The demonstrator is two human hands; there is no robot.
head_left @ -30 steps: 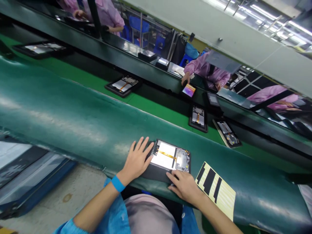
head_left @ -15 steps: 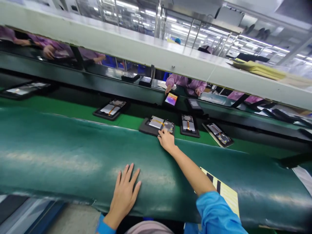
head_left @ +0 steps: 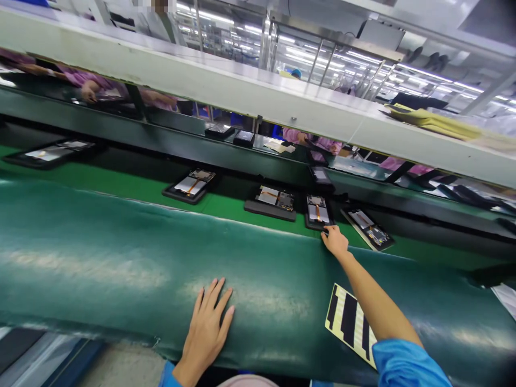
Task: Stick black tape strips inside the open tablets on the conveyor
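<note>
My left hand (head_left: pixel 207 325) lies flat on the green mat (head_left: pixel 121 279), its fingers spread and nothing in it. My right hand (head_left: pixel 336 241) reaches forward, its bent fingers closed at the near right corner of an opened tablet (head_left: pixel 318 211) in a black tray. A silver battery, an orange ribbon cable and a circuit board show inside this tablet. To its left, another opened tablet (head_left: pixel 276 198) rests in a dark tray with nobody touching it. On the right a further opened tablet (head_left: pixel 368 226) lies aslant on a pale sheet. Beneath my right forearm is a yellow sheet with black strips (head_left: pixel 350 317).
More opened tablets (head_left: pixel 191 184) (head_left: pixel 52 152) lie along the green belt (head_left: pixel 121 180) to the left. A long white shelf (head_left: pixel 242 88) crosses above, with yellow sheets (head_left: pixel 435 121) on it. Behind it, co-workers in pink sleeves (head_left: pixel 296 134) handle devices.
My right hand has moved right, from the middle tablet's tray to the upright tablet's corner. The middle tablet now sits straighter. The lit-screen device across the line is gone from its spot.
</note>
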